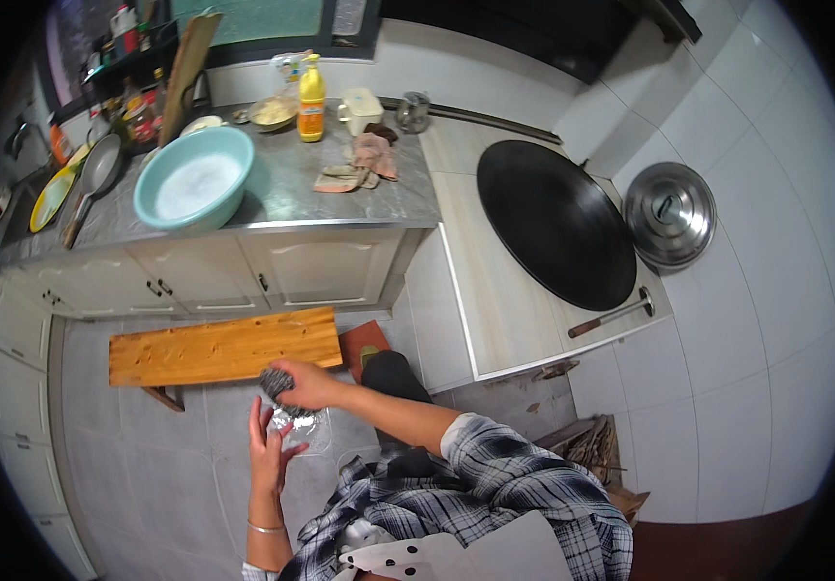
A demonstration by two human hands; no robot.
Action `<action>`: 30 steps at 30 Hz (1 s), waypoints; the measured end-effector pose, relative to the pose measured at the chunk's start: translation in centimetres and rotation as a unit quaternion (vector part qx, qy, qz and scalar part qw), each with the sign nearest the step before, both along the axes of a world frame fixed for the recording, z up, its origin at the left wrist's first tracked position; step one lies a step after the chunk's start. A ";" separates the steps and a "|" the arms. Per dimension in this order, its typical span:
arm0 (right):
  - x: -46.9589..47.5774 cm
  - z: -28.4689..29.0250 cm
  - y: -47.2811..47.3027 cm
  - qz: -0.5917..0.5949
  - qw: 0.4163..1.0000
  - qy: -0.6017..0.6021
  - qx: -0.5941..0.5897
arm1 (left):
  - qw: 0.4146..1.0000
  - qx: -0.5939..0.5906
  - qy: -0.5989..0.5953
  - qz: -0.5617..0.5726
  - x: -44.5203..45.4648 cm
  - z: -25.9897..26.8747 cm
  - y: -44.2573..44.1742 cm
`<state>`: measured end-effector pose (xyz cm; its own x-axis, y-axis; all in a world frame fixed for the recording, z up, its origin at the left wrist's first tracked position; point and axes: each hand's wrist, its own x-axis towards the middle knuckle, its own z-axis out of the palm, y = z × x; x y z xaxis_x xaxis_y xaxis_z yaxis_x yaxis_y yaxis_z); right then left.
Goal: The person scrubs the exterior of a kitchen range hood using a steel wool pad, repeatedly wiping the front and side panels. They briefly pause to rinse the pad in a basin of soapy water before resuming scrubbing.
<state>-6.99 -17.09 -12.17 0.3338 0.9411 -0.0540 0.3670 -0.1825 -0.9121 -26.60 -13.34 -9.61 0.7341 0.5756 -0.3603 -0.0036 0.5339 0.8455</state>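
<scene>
My right hand grips a grey steel-wool scouring pad above the tiled floor, close to the front edge of a wooden bench. Just below and left of it is my left hand, its fingers spread and nothing held, a bracelet round the wrist. Under the hands a clear, shiny thing, perhaps a plastic bag or wet patch, shows partly; which one I cannot tell. On the counter beyond the bench stands a light-blue basin with white suds.
A big black wok sits in the tiled stove, with a metal lid against the wall and a wooden-handled ladle at the edge. The counter holds cloths, a yellow bottle and a strainer. Firewood lies lower right.
</scene>
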 end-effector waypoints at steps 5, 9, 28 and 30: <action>4.8 4.5 -0.1 0.193 0.969 0.153 0.025 | 0.991 -0.072 -0.087 0.073 9.0 -0.2 4.7; 18.2 5.1 0.4 0.020 0.994 0.107 -0.019 | 0.998 0.014 -0.036 0.053 15.0 0.3 8.8; 53.4 2.9 10.6 -0.138 0.964 -0.217 -0.071 | 0.779 0.452 0.432 -0.039 42.8 1.4 20.8; 53.2 3.7 10.9 -0.129 0.984 -0.100 -0.075 | 0.768 0.451 0.455 -0.033 43.5 1.0 21.4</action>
<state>46.23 -6.18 -8.42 0.5780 0.8105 -0.0947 0.4604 -0.4197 -0.7822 16.91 8.01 -8.57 0.4532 0.8644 -0.2178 0.8086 -0.2957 0.5087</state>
